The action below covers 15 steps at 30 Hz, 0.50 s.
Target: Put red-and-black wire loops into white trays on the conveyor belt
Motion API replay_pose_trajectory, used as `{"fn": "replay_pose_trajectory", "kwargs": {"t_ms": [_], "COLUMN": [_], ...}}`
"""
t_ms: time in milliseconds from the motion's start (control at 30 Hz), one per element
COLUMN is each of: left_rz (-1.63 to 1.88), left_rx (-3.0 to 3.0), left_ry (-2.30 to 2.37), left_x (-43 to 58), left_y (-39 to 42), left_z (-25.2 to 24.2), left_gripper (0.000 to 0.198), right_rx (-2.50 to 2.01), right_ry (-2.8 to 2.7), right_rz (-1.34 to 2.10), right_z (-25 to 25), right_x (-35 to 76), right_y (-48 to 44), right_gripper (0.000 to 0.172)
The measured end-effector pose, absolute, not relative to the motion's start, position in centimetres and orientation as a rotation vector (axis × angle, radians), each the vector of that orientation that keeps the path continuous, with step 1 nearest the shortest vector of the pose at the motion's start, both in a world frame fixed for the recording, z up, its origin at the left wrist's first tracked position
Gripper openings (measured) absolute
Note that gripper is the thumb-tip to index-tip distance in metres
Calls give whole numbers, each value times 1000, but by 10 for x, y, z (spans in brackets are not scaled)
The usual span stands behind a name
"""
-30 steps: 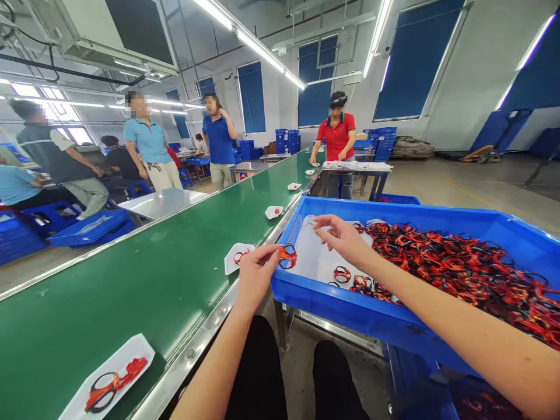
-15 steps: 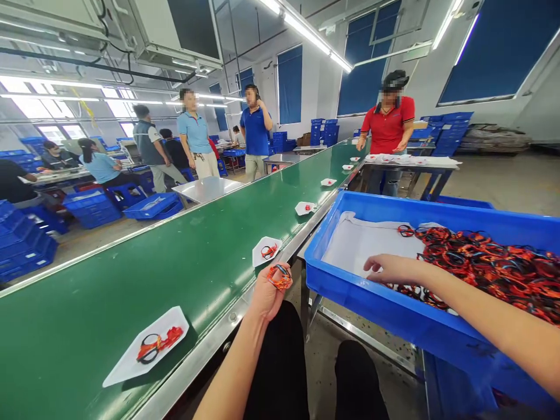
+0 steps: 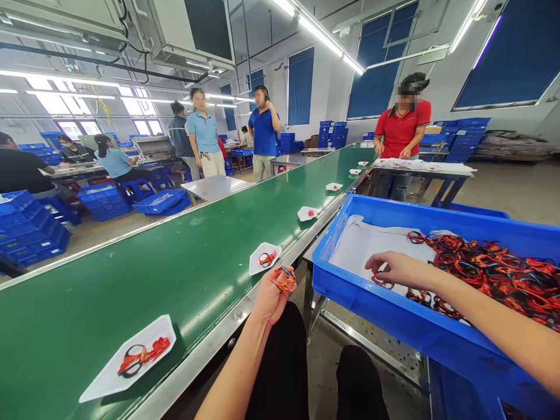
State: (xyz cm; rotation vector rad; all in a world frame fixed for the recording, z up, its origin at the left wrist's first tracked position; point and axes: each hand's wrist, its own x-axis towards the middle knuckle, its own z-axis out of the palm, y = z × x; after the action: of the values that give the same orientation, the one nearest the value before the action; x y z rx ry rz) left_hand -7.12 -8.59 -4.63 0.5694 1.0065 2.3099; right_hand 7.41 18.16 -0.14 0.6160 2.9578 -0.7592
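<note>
My left hand (image 3: 268, 300), palm up by the conveyor edge, is closed around a small bunch of orange, black and blue looped bands (image 3: 284, 280). Over the near left part of the blue bin (image 3: 324, 269), my right hand (image 3: 396, 268) has its fingers curled down on one red and black looped band (image 3: 383, 282). A large heap of similar bands (image 3: 481, 265) fills the bin's right side. On the green belt, a white tray (image 3: 257, 265) with a band in it lies just beyond my left hand. Another white tray (image 3: 98, 388) holding a red and black band is nearer, at lower left.
The green conveyor belt (image 3: 175, 268) runs away to the upper right, carrying several smaller white trays. A co-worker in a red shirt (image 3: 402, 131) stands at a side table (image 3: 455, 169). Beyond the belt are other people and stacked blue crates (image 3: 32, 230).
The view has turned slightly left. The nearest tray has shifted toward the lower left along the belt. A looped band now shows under my right fingers; my left hand keeps its bunch.
</note>
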Motion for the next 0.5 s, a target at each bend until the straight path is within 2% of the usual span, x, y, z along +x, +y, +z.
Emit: {"fn": "replay_pose_trajectory", "kwargs": {"t_ms": [500], "left_rz": [2472], "left_rx": [387], "left_ry": [991], "left_x": [-70], "left_y": [-86], "left_z": [-50], "left_gripper": [30], "right_rx": [637], "right_ry": [3045], "right_rz": [-744], "right_z": [6], "right_x": [72], "right_y": [176], "right_gripper": [24]}}
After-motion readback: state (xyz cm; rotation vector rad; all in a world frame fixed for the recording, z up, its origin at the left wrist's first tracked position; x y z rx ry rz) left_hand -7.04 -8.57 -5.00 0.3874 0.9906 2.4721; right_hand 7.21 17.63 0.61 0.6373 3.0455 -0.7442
